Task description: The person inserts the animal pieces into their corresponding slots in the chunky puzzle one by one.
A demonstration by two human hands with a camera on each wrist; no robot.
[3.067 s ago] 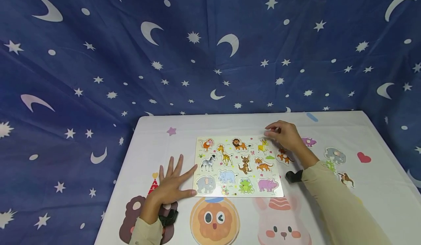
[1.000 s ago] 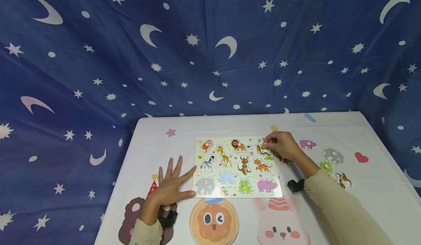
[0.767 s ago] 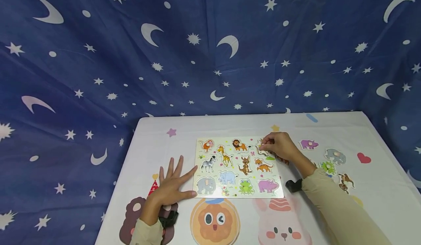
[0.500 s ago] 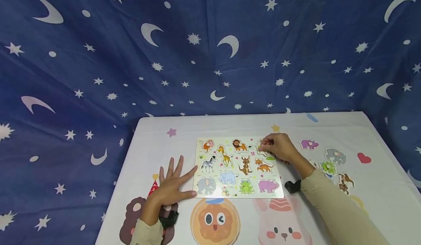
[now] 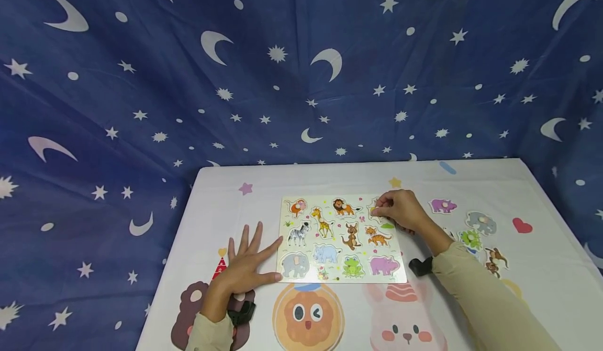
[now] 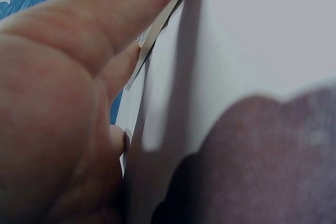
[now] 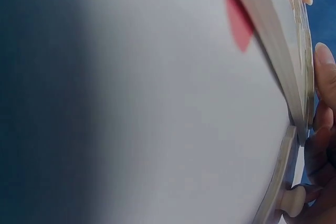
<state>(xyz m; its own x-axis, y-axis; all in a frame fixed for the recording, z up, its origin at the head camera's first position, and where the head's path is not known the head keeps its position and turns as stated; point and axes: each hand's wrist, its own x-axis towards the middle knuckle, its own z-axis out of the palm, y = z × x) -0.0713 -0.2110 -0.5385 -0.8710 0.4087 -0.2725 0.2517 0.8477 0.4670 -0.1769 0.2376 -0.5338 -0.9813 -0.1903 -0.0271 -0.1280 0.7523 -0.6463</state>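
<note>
A pale animal puzzle board (image 5: 316,199) lies on the table. My left hand (image 5: 247,267) rests spread at its left side, thumb and index finger touching the board's edge. At the upper right corner, my right hand (image 5: 405,207) pinches a small puzzle piece (image 5: 371,206) over the spot where a yellow antelope is printed. The fingers hide most of that piece. In the right wrist view, the thumb and fingers of the right hand (image 7: 325,82) are at the board's edge. Below them is a loose piece's wooden knob (image 7: 293,201).
To the right lie loose pieces: a purple hippo (image 5: 443,206), a grey elephant (image 5: 481,223), a green frog (image 5: 470,239) and a brown monkey (image 5: 495,259). Another loose piece is mostly covered by the right hand. A starry blue curtain (image 5: 282,131) hangs behind the table.
From above the board's top right corner, my right hand has come down onto the antelope spot with the piece. Only slight shifts of the piece show lately. The left hand stays put.
</note>
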